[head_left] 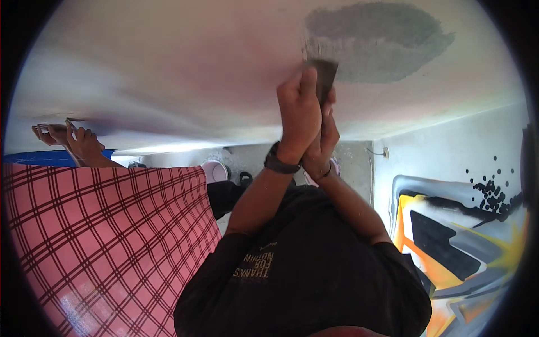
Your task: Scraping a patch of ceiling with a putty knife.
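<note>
My left hand (299, 109), with a dark band at its wrist, is raised in front of me and closed, its thumb pressed up along a flat dark scraper (328, 77). Just to its right, my right hand (329, 133) is closed around the lower part of the same tool, which both hands mostly hide. The blade meets the pale wall (224, 73) at the lower left border of a grey smeared patch (382, 42). Darker, wetter-looking grey fills the patch's upper part. The tool's edge is slightly blurred.
Another person's hands (84, 143) work against the wall at far left, above a glossy pink checked surface (106, 224). A bucket (216, 170) stands on the floor (356, 168) below. A wall fitting (385, 152) with a cable and a painted side wall (449, 236) are at right.
</note>
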Tool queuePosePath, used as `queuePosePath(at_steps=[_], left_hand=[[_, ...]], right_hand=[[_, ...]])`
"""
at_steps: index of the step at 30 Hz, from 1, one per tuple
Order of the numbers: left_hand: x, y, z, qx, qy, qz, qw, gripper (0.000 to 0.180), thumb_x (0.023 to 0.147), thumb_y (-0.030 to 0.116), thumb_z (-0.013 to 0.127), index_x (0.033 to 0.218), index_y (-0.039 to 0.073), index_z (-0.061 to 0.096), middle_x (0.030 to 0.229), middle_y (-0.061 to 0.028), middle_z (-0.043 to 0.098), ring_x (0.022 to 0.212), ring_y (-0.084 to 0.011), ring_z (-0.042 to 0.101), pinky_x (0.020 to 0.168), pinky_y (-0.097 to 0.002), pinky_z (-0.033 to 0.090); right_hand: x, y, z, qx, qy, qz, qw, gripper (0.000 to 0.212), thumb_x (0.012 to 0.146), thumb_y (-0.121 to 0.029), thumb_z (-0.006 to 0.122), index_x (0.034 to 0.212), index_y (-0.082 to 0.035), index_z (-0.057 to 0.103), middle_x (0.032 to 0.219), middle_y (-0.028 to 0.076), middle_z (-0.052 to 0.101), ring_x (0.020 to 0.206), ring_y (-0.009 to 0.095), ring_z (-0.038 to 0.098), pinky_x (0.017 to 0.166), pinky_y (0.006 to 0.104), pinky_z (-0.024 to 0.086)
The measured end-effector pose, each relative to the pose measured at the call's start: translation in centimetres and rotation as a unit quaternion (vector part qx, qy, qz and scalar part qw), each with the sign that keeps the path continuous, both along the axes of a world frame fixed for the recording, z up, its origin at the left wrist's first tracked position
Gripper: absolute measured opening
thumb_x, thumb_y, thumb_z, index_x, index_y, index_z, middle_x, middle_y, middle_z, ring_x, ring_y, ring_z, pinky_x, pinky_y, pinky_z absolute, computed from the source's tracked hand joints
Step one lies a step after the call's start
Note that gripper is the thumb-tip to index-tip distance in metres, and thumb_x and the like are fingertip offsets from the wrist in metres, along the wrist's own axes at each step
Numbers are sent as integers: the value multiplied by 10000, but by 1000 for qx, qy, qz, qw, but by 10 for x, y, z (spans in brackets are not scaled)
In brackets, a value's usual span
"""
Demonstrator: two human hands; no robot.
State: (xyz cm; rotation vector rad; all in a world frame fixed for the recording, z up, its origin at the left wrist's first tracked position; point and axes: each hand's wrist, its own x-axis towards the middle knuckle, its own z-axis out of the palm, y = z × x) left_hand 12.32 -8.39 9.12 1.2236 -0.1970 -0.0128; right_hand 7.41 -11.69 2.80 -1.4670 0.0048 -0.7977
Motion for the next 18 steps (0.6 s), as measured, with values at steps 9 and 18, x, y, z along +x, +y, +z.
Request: queuePosePath(at_steps=[9, 18], left_hand=[[-3, 11, -11, -3, 42, -1, 999, 482, 1070, 280, 412, 707, -12, 536, 587, -61, 565, 453, -96, 470, 440, -258, 383], [7, 30, -5, -15, 25, -6, 1000, 456, 1072, 248, 399, 717, -8, 524, 591, -62, 567, 459, -94, 476, 443, -257, 393]], right_hand=[[-13, 9, -17, 30, 49, 33, 998, 224, 983, -74, 402, 1071, 94, 520, 1001, 176, 613, 941, 174, 570, 827, 308, 469], [-3, 25, -15, 38, 53, 70, 995, 270, 982, -75, 386, 1148, 89, 521, 1066, 178, 610, 1004, 204, 584, 875, 310, 465]])
